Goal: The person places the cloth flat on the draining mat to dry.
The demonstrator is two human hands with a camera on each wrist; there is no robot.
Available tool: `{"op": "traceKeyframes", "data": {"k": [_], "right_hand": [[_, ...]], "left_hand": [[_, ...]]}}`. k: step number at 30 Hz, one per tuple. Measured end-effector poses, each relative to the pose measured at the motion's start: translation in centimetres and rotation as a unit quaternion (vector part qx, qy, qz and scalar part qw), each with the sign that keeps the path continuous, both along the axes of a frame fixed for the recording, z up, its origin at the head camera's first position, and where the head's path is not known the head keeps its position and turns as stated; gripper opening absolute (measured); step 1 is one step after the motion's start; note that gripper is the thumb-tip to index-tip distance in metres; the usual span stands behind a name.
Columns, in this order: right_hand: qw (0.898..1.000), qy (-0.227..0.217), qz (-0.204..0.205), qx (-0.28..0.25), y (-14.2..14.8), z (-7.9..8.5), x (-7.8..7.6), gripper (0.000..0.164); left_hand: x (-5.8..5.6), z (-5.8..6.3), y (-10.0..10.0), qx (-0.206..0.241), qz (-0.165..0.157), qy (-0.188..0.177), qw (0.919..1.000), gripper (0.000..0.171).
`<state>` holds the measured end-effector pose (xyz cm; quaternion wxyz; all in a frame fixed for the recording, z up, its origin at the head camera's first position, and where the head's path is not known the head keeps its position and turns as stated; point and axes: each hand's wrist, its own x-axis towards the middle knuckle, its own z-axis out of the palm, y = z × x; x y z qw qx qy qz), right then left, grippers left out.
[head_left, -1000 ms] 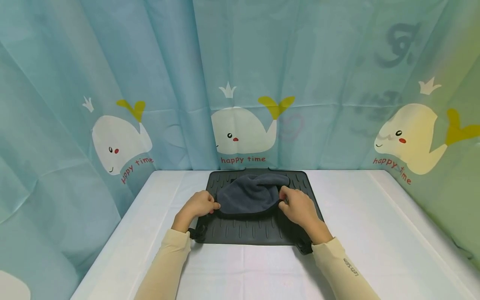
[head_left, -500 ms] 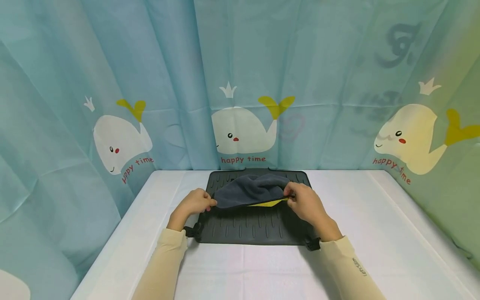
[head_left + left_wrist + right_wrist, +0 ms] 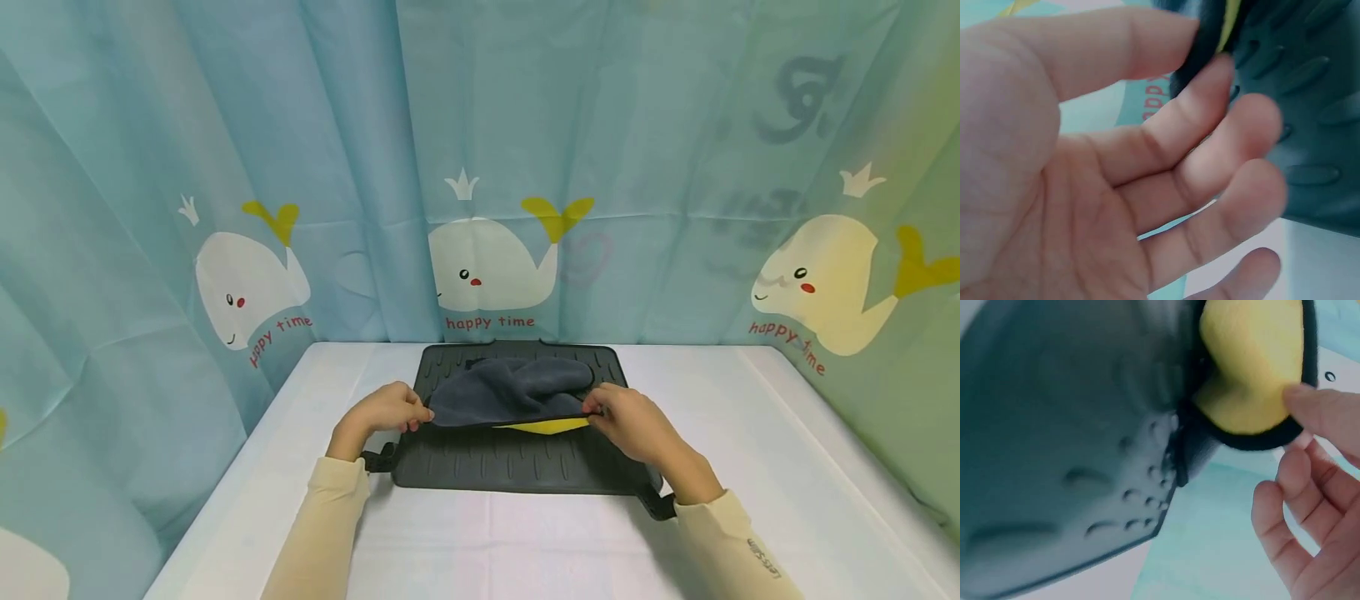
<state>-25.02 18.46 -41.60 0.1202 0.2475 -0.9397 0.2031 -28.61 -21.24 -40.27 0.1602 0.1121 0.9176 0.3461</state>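
Note:
A two-sided microfiber cloth [image 3: 502, 396], grey-blue on top and yellow beneath with black edging, lies bunched over a black ribbed mat [image 3: 487, 462]. My left hand [image 3: 386, 410] pinches its near left corner between thumb and forefinger; in the left wrist view the other fingers of that hand [image 3: 1129, 162] are loosely bent. My right hand [image 3: 637, 425] pinches the near right edge. From the right wrist view, the yellow face of the cloth [image 3: 1250, 369] shows, with the right thumb [image 3: 1319, 409] on its yellow side at the edging. The near edge is drawn out between both hands.
The mat lies on a white-covered table [image 3: 487, 542], close to its far edge. A blue curtain [image 3: 645, 167] with whale prints hangs behind and at both sides. Black straps [image 3: 378, 460] sit at both wrists.
My right hand has moved to the right with the cloth's edge, stretching the near edge wider. A strip of the yellow underside now shows. The left hand has shifted slightly left.

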Motion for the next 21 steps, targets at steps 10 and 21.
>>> {"op": "traceKeyframes", "data": {"k": [10,21], "right_hand": [[0.999,0.011,0.036,0.018,1.7,-0.8,1.0,0.022],[0.997,-0.041,0.065,0.027,2.0,-1.4,1.1,0.025]], "left_hand": [[0.4,-0.1,0.4,-0.022,-0.076,-0.021,0.9966,0.032],[0.3,-0.8,1.1,-0.054,-0.078,-0.030,0.9951,0.036]]}}
